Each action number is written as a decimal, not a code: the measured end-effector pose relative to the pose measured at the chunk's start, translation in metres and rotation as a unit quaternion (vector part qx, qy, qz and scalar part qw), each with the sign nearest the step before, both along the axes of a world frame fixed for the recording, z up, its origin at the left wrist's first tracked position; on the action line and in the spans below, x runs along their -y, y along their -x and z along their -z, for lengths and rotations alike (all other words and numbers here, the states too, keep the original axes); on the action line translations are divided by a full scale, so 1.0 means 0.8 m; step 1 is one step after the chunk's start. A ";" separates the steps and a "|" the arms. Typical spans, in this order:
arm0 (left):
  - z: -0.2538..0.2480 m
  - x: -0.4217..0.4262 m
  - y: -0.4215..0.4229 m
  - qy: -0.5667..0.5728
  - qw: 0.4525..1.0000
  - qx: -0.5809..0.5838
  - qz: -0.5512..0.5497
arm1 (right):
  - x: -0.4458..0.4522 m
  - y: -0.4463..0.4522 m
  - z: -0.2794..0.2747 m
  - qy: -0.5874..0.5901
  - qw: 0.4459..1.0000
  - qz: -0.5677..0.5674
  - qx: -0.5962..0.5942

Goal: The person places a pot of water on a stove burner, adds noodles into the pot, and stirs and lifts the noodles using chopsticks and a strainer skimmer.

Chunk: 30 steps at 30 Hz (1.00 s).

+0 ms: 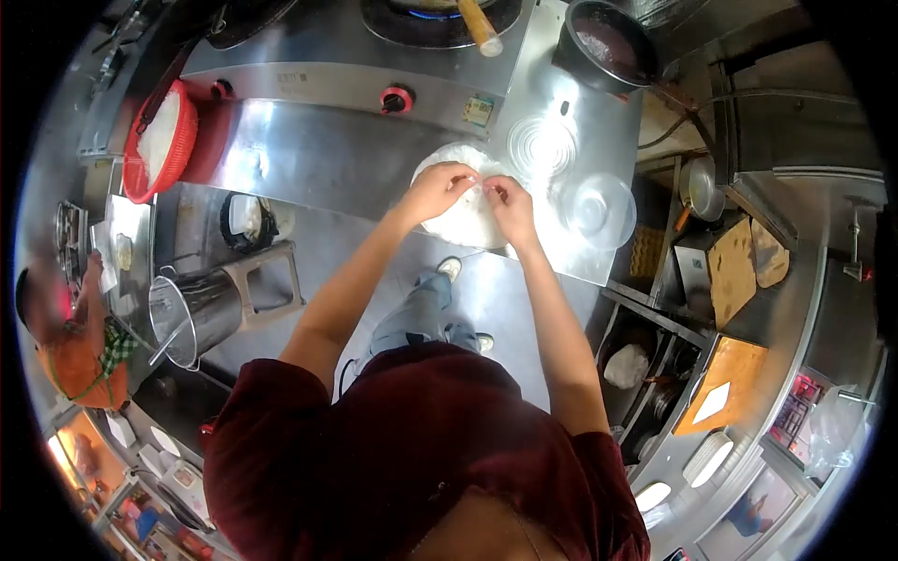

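Both of my hands are over a round white mass (465,222) at the front edge of the steel counter; whether it is a bowl's contents or a wrapped item I cannot tell. My left hand (440,190) is on its left side, fingers pinched together. Close beside it, my right hand (508,206) has its fingertips curled inward. Something small and whitish shows between the fingertips of the two hands, too small to name. A clear round lid or bowl (601,212) lies on the counter right of my right hand.
Ahead is a stove (327,84) with a lit burner and a wooden-handled pan (480,28). A dark pot (608,47) stands at the back right, a red basket (173,140) at the left. A person in orange (79,360) is at the far left.
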<state>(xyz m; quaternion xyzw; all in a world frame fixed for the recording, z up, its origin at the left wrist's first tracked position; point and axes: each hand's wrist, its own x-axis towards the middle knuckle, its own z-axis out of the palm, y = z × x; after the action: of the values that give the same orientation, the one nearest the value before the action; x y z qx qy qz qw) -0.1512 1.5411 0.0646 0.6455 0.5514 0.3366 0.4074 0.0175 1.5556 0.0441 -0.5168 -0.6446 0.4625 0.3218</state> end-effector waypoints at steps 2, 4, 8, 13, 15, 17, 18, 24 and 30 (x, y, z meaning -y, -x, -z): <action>0.002 0.004 -0.002 0.023 0.999 0.039 -0.017 | -0.002 -0.004 -0.007 -0.035 0.998 -0.008 0.060; 0.016 0.005 -0.004 0.036 0.998 0.041 -0.018 | -0.007 -0.006 -0.005 -0.073 0.994 -0.027 0.076; 0.042 0.004 -0.017 -0.132 0.990 -0.055 -0.019 | -0.003 -0.011 -0.009 -0.115 0.989 -0.064 0.069; 0.043 -0.001 -0.043 -0.016 0.992 -0.009 -0.125 | -0.006 -0.019 -0.010 -0.085 0.985 -0.074 0.128; 0.042 0.002 -0.048 0.033 0.988 0.017 -0.151 | 0.006 -0.012 -0.033 -0.134 0.975 -0.085 0.156; 0.042 0.006 -0.052 0.038 0.981 0.028 -0.188 | 0.016 -0.008 -0.042 -0.192 0.955 -0.098 0.202; 0.042 0.007 -0.057 0.040 0.977 0.035 -0.207 | 0.014 -0.009 -0.033 -0.215 0.949 -0.105 0.203; 0.036 0.001 -0.070 0.049 0.968 -0.043 -0.243 | 0.006 -0.009 -0.028 -0.297 0.918 -0.120 0.232; 0.036 -0.003 -0.080 0.063 0.966 -0.047 -0.247 | -0.004 -0.010 -0.036 -0.317 0.899 -0.140 0.267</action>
<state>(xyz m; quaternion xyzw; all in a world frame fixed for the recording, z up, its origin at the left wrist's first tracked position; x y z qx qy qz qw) -0.0868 1.5432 0.0357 0.4770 0.7327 0.3605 0.3250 0.0256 1.5587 0.0726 -0.3957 -0.8848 0.1182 0.2159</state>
